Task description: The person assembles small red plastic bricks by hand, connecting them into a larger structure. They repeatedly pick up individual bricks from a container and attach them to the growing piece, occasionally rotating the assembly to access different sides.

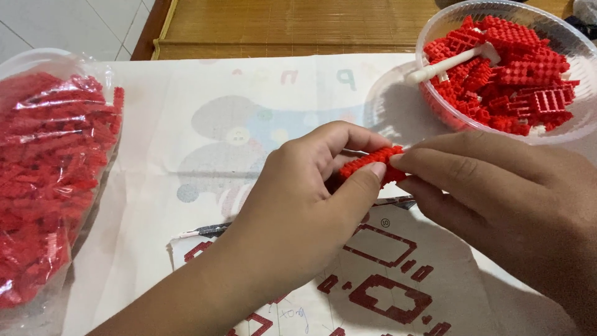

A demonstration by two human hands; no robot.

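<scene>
Surface: pale printed cloth mat (205, 112) over a woven straw mat (292, 25); white floor tiles show at top left.
Head view, left hand: left hand (305, 199) curls around the near end of a small red block of tiny plastic bricks (372, 160), thumb laid along its front edge.
Head view, right hand: right hand (497, 193) pinches the far end of the same block with its fingertips; both hands are closed on it, meeting at the middle of the frame, above the paper.
Underneath: white instruction sheet with red brick outlines (385, 280), lying flat beneath the hands.
Right rear: clear round plastic bowl (575, 127) holding part-built red brick pieces and a white plastic lever tool (451, 62).
Left: clear plastic bag of loose red bricks (43, 180), well apart from the hands.
Step, as judged: pressing or seating bricks on the held block; a next move would need a firm squeeze with the studs lined up.
Hard to tell: most of the block is hidden by fingers, so its shape is unclear; bag, bowl and sheet are cut off at the frame edges.
</scene>
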